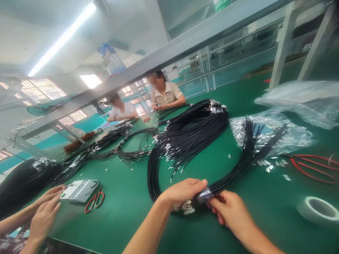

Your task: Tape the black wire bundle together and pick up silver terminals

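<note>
Near edge of the green table [127, 211]: a bundle of black cables [238, 165] is gripped at its taped end between the left hand [182, 192] and the right hand [230, 210], both closed on it. At left, a co-worker's hands [45, 208] are seen beside a white box [79, 190] and red-handled snips [94, 201]. Farther back lie looped cable bundles [190, 130] and plastic bags [299, 102]; two seated people [148, 98] are shown beyond.
</note>
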`<state>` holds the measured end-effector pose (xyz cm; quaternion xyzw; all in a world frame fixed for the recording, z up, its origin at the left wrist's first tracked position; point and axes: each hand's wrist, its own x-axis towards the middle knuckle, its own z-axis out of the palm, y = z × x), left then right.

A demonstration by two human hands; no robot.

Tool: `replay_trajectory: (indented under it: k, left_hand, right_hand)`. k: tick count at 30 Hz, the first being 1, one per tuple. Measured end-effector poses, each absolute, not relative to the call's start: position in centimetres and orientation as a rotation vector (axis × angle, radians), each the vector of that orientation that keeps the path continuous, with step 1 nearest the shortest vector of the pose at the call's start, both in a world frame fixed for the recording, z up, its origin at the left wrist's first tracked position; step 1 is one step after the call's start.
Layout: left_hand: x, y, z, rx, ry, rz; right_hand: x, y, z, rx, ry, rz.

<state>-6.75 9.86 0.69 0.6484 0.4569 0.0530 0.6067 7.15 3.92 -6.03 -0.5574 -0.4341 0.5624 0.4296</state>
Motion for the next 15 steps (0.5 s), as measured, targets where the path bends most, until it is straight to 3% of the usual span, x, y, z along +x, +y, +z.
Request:
replay_trajectory:
  k: [6,11,15]
  left_hand:
    - [-7.1,10.5,-1.0,1.112,1.023,0.217]
    - [-6.9,9.8,-1.6,1.093,1.177,0.512]
    - [-6.5,8.6,-1.7,1.134,1.184,0.644]
  right_hand:
    - [7.1,4.5,-6.3,-1.469,-1.081,1.305]
    - [8.0,4.6,-6.6,-1.369,-0.891,1.526]
    - [9.6,4.2,-6.0,-1.019,-0.518,1.751]
